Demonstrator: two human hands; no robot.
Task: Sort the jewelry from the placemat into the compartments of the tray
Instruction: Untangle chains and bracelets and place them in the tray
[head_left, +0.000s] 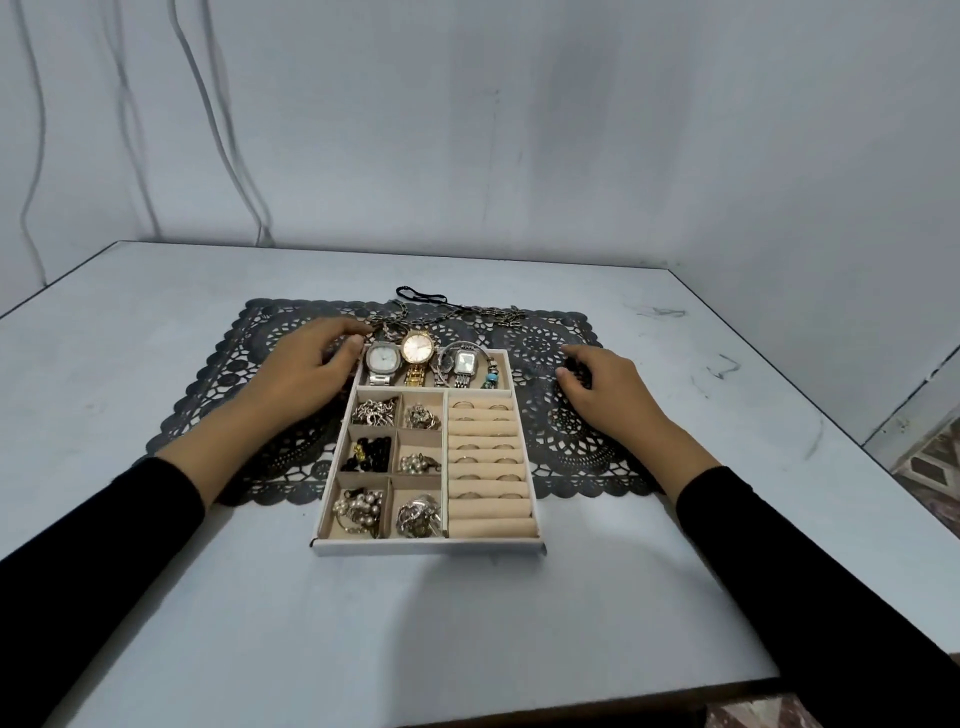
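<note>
Tray (428, 546) nearly full; chains (415, 318) lie on the placemat (571, 447) at the tray's 12 o'clock, behind the watches (417, 349). Left hand (306, 364) curled at the 11 o'clock corner; pinch cannot be told. Right hand (597, 384) curled at 2 o'clock, contents unclear. Risk: a lifted chain snags the lace or topples the watches.

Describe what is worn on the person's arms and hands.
Both arms wear long, plain black sleeves: the left sleeve and right sleeve end partway down the forearms. The left hand and right hand are bare: no gloves, and no ring, watch or bracelet shows on them.
</note>
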